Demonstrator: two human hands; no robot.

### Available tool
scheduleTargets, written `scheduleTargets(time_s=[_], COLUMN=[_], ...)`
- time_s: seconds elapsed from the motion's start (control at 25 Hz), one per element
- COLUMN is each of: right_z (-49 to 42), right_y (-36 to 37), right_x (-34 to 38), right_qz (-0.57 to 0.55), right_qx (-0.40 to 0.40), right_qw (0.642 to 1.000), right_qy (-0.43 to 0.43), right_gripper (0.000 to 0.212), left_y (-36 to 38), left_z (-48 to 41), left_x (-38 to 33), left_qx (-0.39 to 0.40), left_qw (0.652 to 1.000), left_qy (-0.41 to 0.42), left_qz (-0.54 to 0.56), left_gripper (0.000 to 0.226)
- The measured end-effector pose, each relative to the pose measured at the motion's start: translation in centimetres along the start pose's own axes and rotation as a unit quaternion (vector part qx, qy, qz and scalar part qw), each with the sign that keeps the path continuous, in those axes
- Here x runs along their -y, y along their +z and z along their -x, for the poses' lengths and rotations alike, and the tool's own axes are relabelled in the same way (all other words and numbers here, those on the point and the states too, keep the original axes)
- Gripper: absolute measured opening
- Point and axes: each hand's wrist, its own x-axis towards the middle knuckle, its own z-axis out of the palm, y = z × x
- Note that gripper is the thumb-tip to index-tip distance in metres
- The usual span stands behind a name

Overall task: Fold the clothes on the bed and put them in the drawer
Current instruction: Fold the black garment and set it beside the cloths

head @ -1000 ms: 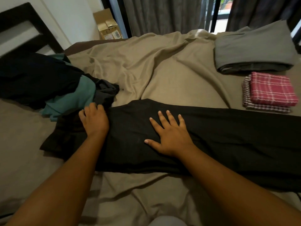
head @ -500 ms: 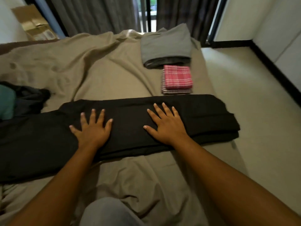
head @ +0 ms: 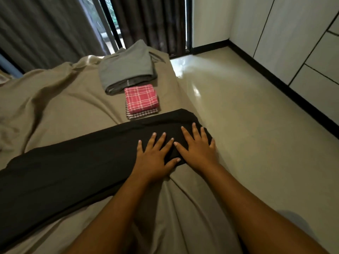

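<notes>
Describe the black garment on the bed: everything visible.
The black garment is long, plain, matte cloth, apparently folded lengthwise into a smooth band. It lies flat across the tan bed sheet, running from the picture's left edge to the bed's right side. The left hand and right hand press flat, fingers spread, on its right end.

Grey curtains (head: 45, 30) hung behind the bed, with a darker curtain (head: 152, 21) beside them and a strip of window (head: 110, 19) between. A glossy pale floor (head: 247, 116) met a black skirting board (head: 275, 83) under white panels (head: 302, 43).
</notes>
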Motion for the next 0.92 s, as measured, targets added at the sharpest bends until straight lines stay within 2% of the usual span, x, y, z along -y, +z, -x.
scheduleTargets(time_s=[0.08, 0.2, 0.36, 0.44, 0.56, 0.64, 0.76, 0.92], right_z=[0.2, -0.6, -2.0, -2.1, -1.8, -1.4, -1.3, -2.2], right_y=[0.3, 0.2, -0.6, -0.9, -1.4, -0.9, -0.4, -1.3], right_x=[-1.1, -2.1, -3.4, -4.4, -5.3, -5.5, -5.8, -5.6], right_qz=[-0.136, -0.330, -0.471, -0.516, -0.569, -0.556, -0.549, -0.568], right_qx=[-0.035, -0.121, -0.103, -0.127, -0.171, -0.160, -0.098, 0.014], right_qw=[0.988, 0.928, 0.851, 0.820, 0.773, 0.779, 0.787, 0.791], right_qy=[0.065, 0.125, 0.207, 0.213, 0.223, 0.242, 0.264, 0.226], right_gripper=[0.073, 0.064, 0.051, 0.036, 0.020, 0.019, 0.030, 0.051], left_y=[-0.2, -0.2, 0.5, 0.8, 1.4, 1.4, 0.5, -0.3], left_z=[-1.5, -2.9, -3.1, -2.6, -1.6, -1.3, -1.3, -1.4], left_x=[-1.9, -4.0, -5.4, -5.3, -4.9, -4.9, -4.7, -3.5], left_qx=[-0.006, -0.033, -0.055, -0.078, -0.101, -0.062, 0.011, 0.022], left_qw=[1.000, 0.998, 0.996, 0.994, 0.983, 0.984, 0.992, 0.998], left_qy=[0.028, 0.041, 0.057, 0.078, 0.141, 0.149, 0.116, 0.041], left_qz=[-0.006, -0.028, -0.035, -0.024, -0.067, -0.076, -0.047, -0.036], left_gripper=[0.067, 0.055, 0.048, 0.048, 0.051, 0.057, 0.069, 0.074])
